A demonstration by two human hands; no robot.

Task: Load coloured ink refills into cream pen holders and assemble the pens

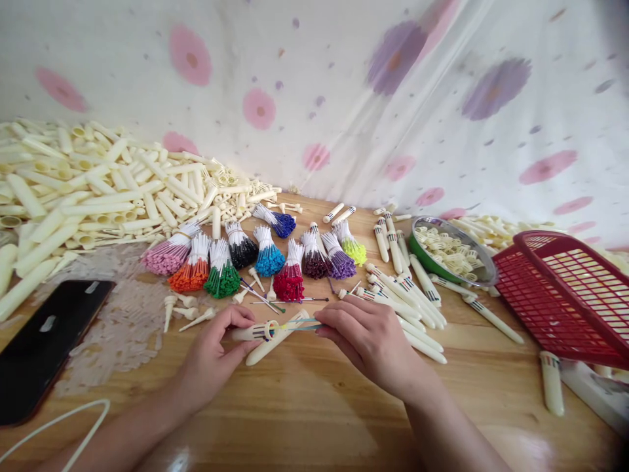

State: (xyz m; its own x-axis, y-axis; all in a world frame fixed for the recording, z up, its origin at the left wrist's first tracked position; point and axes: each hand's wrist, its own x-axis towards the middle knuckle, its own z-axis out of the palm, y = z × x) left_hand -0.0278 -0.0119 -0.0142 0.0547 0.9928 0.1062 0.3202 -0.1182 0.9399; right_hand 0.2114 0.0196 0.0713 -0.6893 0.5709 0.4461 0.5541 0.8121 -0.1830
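My left hand is closed around a short cream multicolour pen top, its open ring end facing right. Thin pen refills, bluish and pale, run from that opening to my right hand, whose thumb and fingers pinch their far ends. Beneath them a cream pen barrel lies slanted on the table. Just behind are loose refills and small cream pointed tips. Tied refill bundles stand in an uneven group, among them red, green and blue.
Cream barrels form a large heap at left, beside a black phone and small clear tubes. On the right lie assembled pens, a green-sided bowl of cream parts and a red basket. A flowered sheet hangs behind.
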